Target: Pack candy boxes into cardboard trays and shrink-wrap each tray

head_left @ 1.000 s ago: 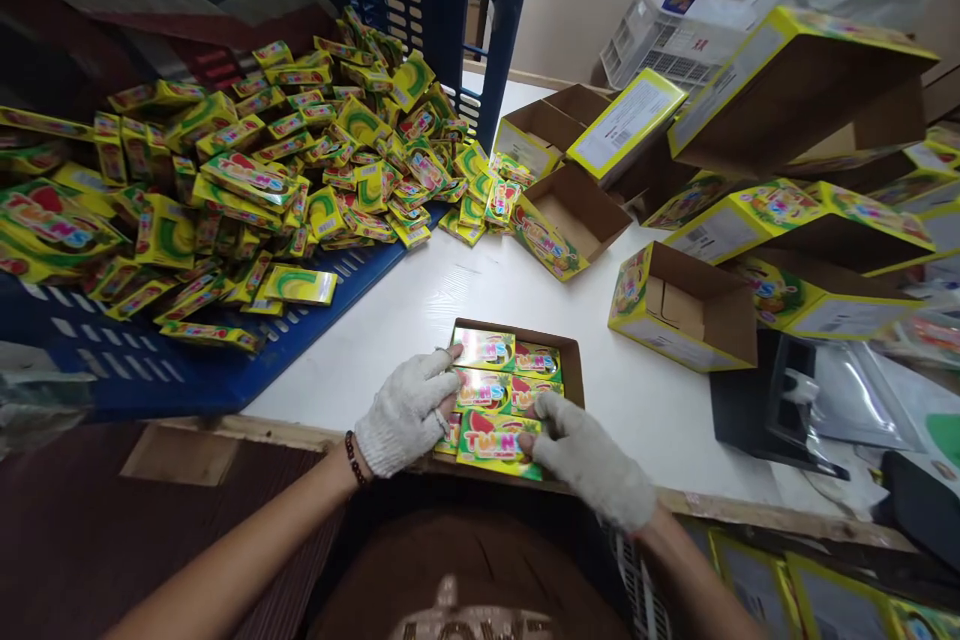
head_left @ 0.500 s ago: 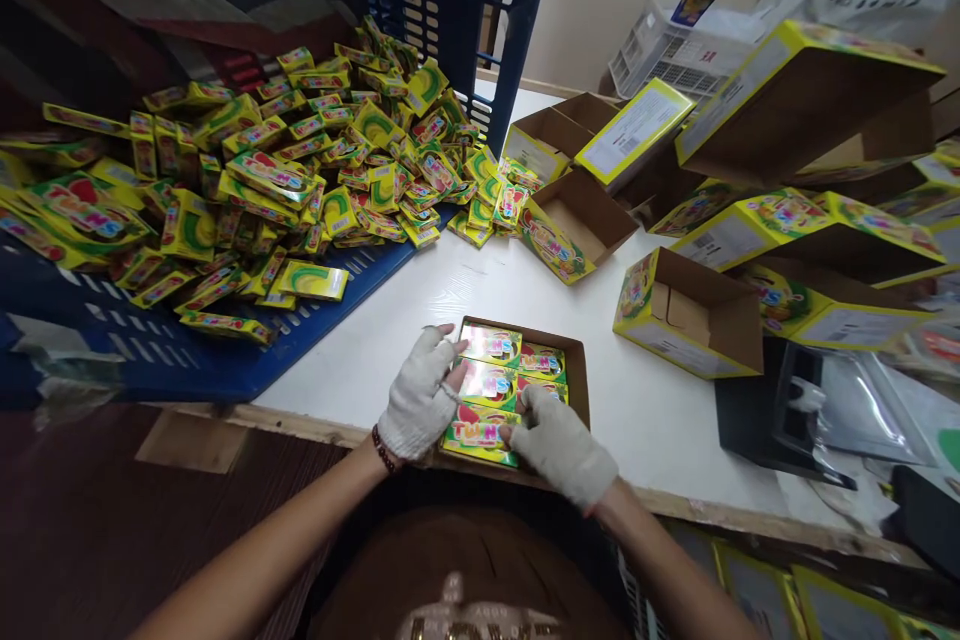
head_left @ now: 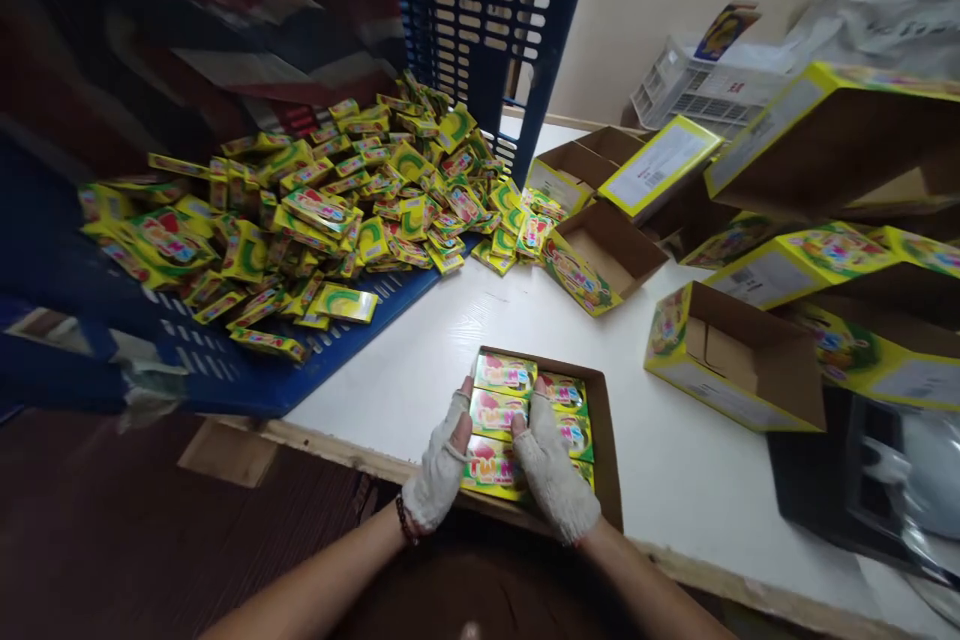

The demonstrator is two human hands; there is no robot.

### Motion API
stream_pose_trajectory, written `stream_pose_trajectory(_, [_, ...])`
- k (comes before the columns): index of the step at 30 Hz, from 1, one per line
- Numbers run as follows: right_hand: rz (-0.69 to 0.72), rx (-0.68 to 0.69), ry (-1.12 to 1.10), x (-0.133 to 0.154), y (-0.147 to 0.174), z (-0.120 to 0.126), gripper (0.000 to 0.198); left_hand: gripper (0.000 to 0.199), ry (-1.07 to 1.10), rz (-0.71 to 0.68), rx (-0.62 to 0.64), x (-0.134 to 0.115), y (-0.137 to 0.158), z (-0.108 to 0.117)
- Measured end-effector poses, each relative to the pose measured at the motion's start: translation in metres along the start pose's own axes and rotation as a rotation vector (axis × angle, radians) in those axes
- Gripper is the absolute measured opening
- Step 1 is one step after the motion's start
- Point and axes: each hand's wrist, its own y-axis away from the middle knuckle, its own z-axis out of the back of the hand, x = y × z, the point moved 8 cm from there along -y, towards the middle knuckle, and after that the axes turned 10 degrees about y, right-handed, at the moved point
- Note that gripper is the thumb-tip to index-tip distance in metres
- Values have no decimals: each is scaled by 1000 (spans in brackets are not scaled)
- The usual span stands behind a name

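An open cardboard carton [head_left: 611, 450] lies at the table's front edge, with small yellow-green TWINS boxes [head_left: 499, 412] in two columns inside it. My left hand [head_left: 439, 470], in a white fingerless glove, presses along the left side of the left column, thumb beside the fingers. On the other side of that column is my right hand [head_left: 555, 475], gloved alike; its fingers reach between the columns and its thumb rests on a box top. The left column is clasped between both hands. Part of the right column is hidden under my right hand.
A blue crate [head_left: 300, 385] lies tipped on the left, spilling a heap of small TWINS boxes [head_left: 322, 210] onto the white table [head_left: 420, 360]. Empty cartons [head_left: 735, 355] are stacked at the right, near a black device [head_left: 814, 470]. A white basket [head_left: 720, 85] stands behind.
My right hand has moved from the right column onto the left column's right side. My left hand has slid lower along the left side. The view has shifted slightly.
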Motion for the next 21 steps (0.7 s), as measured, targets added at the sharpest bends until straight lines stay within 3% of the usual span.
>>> stream_pose_trajectory(3, [15, 11, 22, 0, -1, -3, 74, 49, -512, -135, -10, -45, -26, 35])
stream_pose_trajectory(5, [-16, 39, 21, -4, -2, -6, 78, 41, -960, -229, -191, -91, -48, 75])
stream_pose_trajectory(8, [-42, 22, -32, -12, -2, -7, 86, 33, -1080, -243, -342, -148, -77, 127])
stream_pose_trajectory(11, [21, -151, -34, -12, -2, 9, 84, 23, -1035, -220, -370, -170, -89, 147])
stream_pose_trajectory(14, [338, -380, 81, 24, -4, 35, 64, 13, -908, -180, -269, -157, -91, 124])
stream_pose_trajectory(16, [616, -410, 201, 64, -13, 42, 53, 14, -780, -145, -170, -137, -90, 91])
stream_pose_trajectory(18, [793, -300, 338, 100, -35, 37, 48, 18, -627, -109, -82, -118, -92, 56])
stream_pose_trajectory(21, [759, -25, 547, 122, -87, 25, 34, 22, -371, -43, -36, -102, -106, 25])
